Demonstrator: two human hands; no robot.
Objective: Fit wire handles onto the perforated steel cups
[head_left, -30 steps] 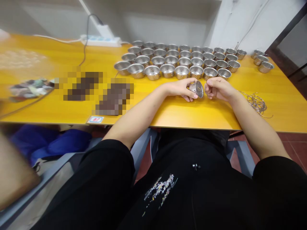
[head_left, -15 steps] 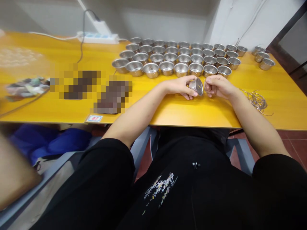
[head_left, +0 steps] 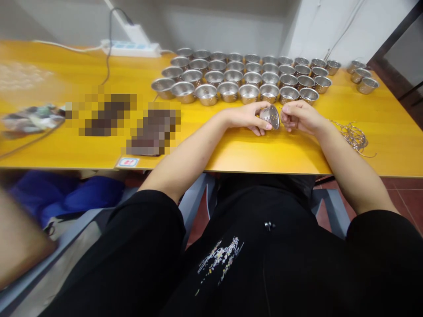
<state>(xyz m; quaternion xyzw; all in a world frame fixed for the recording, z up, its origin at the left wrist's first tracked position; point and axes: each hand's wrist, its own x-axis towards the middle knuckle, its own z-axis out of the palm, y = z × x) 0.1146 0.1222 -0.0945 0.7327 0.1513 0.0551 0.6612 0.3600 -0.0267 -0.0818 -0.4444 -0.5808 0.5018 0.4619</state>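
My left hand (head_left: 253, 118) is closed round a small perforated metal cup (head_left: 270, 117), tilted on its side with its mouth facing right. Just right of the cup's rim is my right hand (head_left: 299, 116), its fingertips pinched together; what they hold, if anything, is too small to name. Behind both hands, perforated metal cups (head_left: 249, 93) stand upright in several rows. A tangle of thin wire or cord (head_left: 356, 137) lies on the table to the right of my right forearm.
Several cups (head_left: 367, 86) stand apart at the far right. On the yellow table (head_left: 238, 154) at left are two blurred-out dark objects (head_left: 153, 132), a white power strip (head_left: 130, 48) with cables, and a colourful pile (head_left: 31, 119). A person's arm (head_left: 23, 237) shows at lower left.
The view has shifted slightly, so the table things at left appear a little further left and higher. Both hands keep nearly the same pose around the cup.
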